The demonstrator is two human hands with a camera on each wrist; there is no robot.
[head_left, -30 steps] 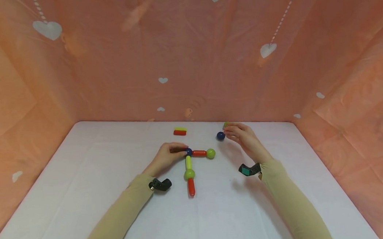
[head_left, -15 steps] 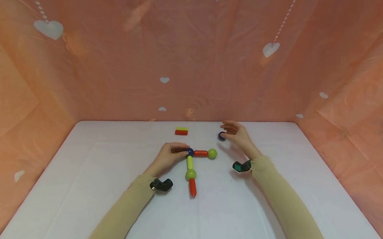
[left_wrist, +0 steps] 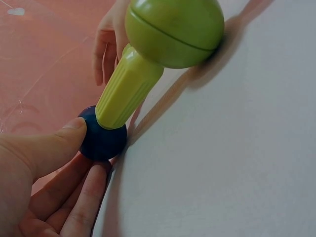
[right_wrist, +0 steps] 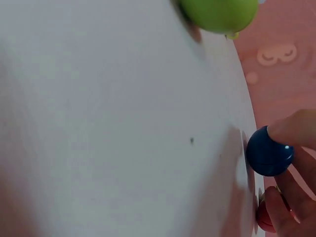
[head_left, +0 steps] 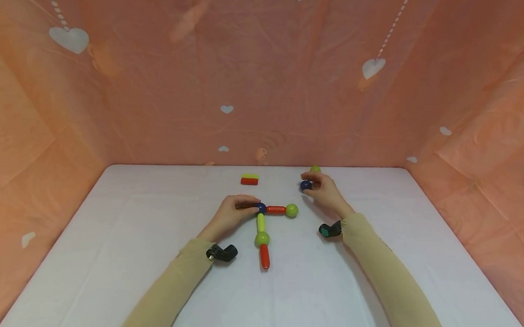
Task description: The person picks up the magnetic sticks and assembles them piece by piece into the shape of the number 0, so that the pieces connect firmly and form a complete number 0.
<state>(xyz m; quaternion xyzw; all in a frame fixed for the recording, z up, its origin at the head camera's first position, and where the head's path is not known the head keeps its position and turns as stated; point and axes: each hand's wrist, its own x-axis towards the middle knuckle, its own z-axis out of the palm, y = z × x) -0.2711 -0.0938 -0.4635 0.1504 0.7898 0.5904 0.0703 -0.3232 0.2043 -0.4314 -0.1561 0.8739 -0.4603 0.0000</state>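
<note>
My left hand [head_left: 230, 216] pinches a dark blue ball [left_wrist: 104, 143] between thumb and fingers. From this ball a red rod [head_left: 276, 210] runs right to a green ball [head_left: 292, 210]. A yellow-green rod [left_wrist: 129, 89] runs from it toward the person, to a second green ball [left_wrist: 173, 32] with another red rod [head_left: 265, 257] beyond. At the back right my right hand [head_left: 328, 192] holds another blue ball [right_wrist: 269, 152], thumb on one side and fingers on the other. In the right wrist view, a red rounded piece [right_wrist: 265, 217] shows partly behind the fingers.
A yellow-green rod [head_left: 250, 176] and a red rod [head_left: 249, 181] lie side by side near the back edge of the white table [head_left: 184, 298]. Another green ball [head_left: 315, 169] shows just behind the right hand. Orange cloth [head_left: 257, 84] hangs around the back and sides.
The right hand has moved slightly left and closed its thumb and fingers round the blue ball at the back right. The left hand and the joined pieces stay put.
</note>
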